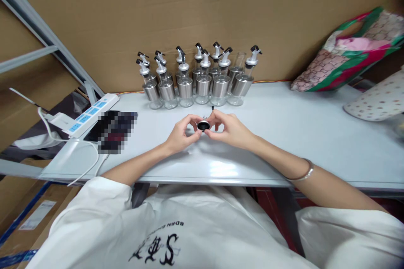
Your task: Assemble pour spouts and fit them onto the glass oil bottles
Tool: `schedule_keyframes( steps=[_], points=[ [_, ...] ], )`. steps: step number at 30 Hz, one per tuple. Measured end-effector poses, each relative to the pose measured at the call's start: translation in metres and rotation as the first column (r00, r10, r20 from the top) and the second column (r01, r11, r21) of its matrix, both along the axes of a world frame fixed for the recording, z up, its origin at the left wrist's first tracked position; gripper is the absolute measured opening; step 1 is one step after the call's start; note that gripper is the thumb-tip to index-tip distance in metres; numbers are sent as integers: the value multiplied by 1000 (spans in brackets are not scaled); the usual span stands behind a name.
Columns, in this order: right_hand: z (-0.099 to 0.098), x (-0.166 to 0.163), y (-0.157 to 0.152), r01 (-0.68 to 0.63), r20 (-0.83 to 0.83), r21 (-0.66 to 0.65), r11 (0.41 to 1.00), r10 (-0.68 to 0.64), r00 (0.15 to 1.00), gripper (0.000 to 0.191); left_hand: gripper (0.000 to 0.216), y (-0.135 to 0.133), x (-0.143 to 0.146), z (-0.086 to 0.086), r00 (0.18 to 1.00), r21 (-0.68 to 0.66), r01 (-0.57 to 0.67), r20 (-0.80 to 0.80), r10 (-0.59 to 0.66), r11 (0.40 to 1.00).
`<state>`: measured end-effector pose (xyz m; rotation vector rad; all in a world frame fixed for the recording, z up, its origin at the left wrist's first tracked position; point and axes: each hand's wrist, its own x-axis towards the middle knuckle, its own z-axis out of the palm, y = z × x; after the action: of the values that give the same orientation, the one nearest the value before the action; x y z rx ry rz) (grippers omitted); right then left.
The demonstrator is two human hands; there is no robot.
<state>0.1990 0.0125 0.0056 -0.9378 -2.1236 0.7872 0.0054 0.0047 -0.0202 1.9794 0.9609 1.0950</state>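
Between both my hands is a silver pourer top (203, 125), its round black underside turned toward me. Thumb and fingers of my left hand (184, 133) close on its left edge. My right hand (227, 129) grips it from the other side, with fingertips partly hiding its spout. Just behind the hands stand several glass oil bottles (185, 89) with steel sleeves, nearly all wearing silver pourers with black flip caps. One bottle (239, 62) in the back row, at the right, has a bare glass neck.
A white power strip (94, 113) and a pixelated dark phone-like object (110, 132) lie on the left of the grey table (315, 134), with white cables. On the right are a patterned bag (344, 56) and a white dotted container (375, 96). Cardboard (202, 8) backs the table.
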Motion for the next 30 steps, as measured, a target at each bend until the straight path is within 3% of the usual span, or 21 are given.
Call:
schedule_keyframes(
  steps=[6, 11, 17, 19, 23, 30],
  points=[
    [-7, 1, 5, 19, -42, 89, 996, -15, 999, 19, 30, 4, -1, -2, 1000, 36, 19, 6, -19, 999],
    [-9, 5, 10, -15, -43, 59, 998, 17, 999, 17, 31, 8, -3, -3, 999, 37, 46, 1, -46, 998],
    [-6, 14, 18, -175, 162, 71, 982, 162, 973, 20, 24, 7, -3, -3, 995, 114, 34, -92, -24, 993],
    [-8, 18, 25, -183, 293, 144, 973, 134, 947, 24, 24, 7, -3, -3, 993, 118, 35, -119, -21, 992],
    [-20, 26, 39, -80, 447, 296, 952, -65, 892, 30, 23, 9, -4, -3, 992, 95, 17, -128, -5, 995],
    [-20, 31, 46, -61, 559, 273, 960, -107, 822, 25, 24, 15, -5, -12, 998, 22, 23, -54, -22, 999]
  ],
)
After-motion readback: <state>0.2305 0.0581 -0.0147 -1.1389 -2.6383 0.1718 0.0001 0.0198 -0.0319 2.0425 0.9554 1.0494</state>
